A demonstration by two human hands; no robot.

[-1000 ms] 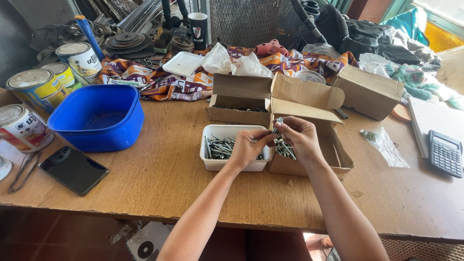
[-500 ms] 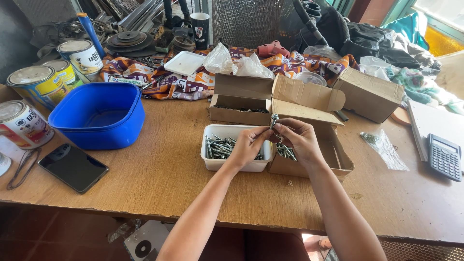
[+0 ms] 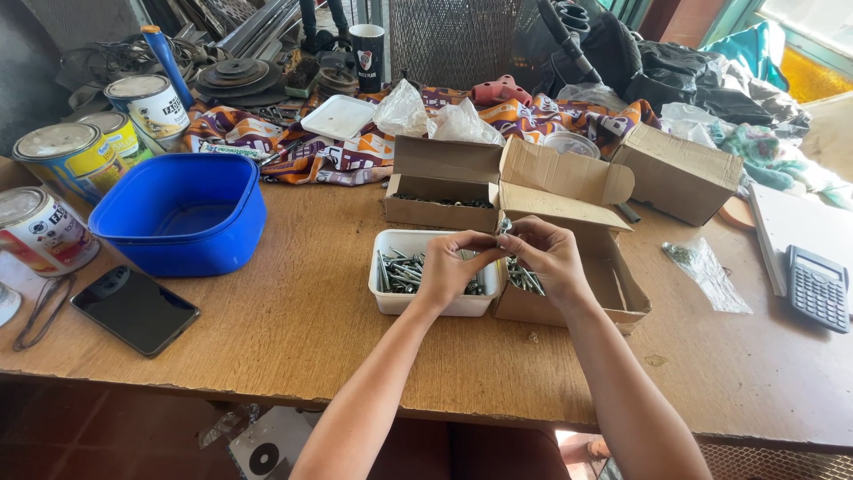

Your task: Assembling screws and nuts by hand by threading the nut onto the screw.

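Observation:
My left hand (image 3: 455, 267) and my right hand (image 3: 548, 253) meet above a white plastic tray (image 3: 391, 302) full of metal screws. Between their fingertips they pinch one screw (image 3: 503, 228). My right hand also grips a bunch of screws (image 3: 524, 277) in its palm, over an open cardboard box (image 3: 622, 284). The tray sits just left of that box on the wooden table (image 3: 293, 329).
A second open cardboard box (image 3: 440, 191) with screws stands behind the tray, a closed one (image 3: 677, 172) to the right. A blue tub (image 3: 182, 209), paint cans (image 3: 62, 160) and a phone (image 3: 133, 308) lie left. A calculator (image 3: 817, 287) and a plastic bag (image 3: 706, 271) lie right.
Both hands have stayed over the tray and box, the fingers working the screw with only small shifts.

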